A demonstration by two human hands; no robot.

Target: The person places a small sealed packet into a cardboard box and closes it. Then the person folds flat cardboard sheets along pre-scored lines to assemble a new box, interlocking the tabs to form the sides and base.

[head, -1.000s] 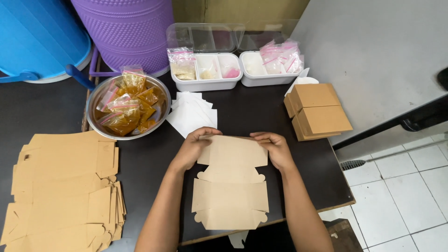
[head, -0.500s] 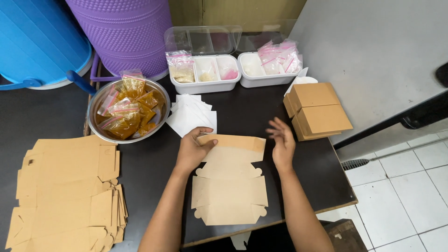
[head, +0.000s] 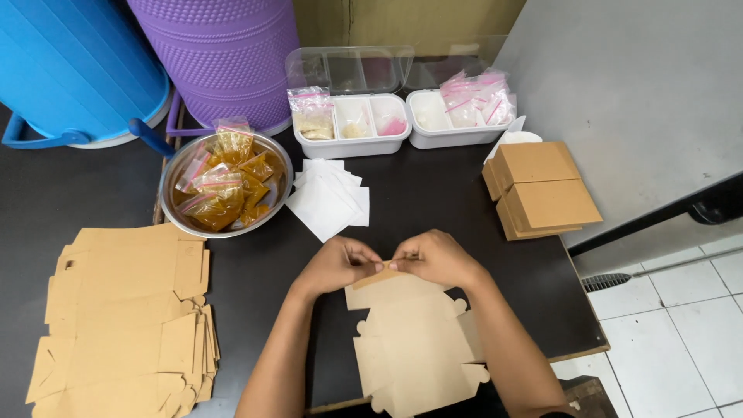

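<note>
Both hands are pinching the far edge of a flat cardboard box blank [head: 414,340]: the left hand [head: 337,267] and the right hand [head: 437,259] are meeting fingertip to fingertip over a flap they are folding up. The blank is lying on the black table [head: 433,201], at its near edge. It looks light, thin and stiff along its panels, bending readily at the creases, so holding it close to a fold line seems best. Left of the blank sits a stack of blanks [head: 124,310]; beyond it, white papers [head: 329,197] and a metal bowl [head: 224,186]; to its right, finished boxes [head: 542,190].
</note>
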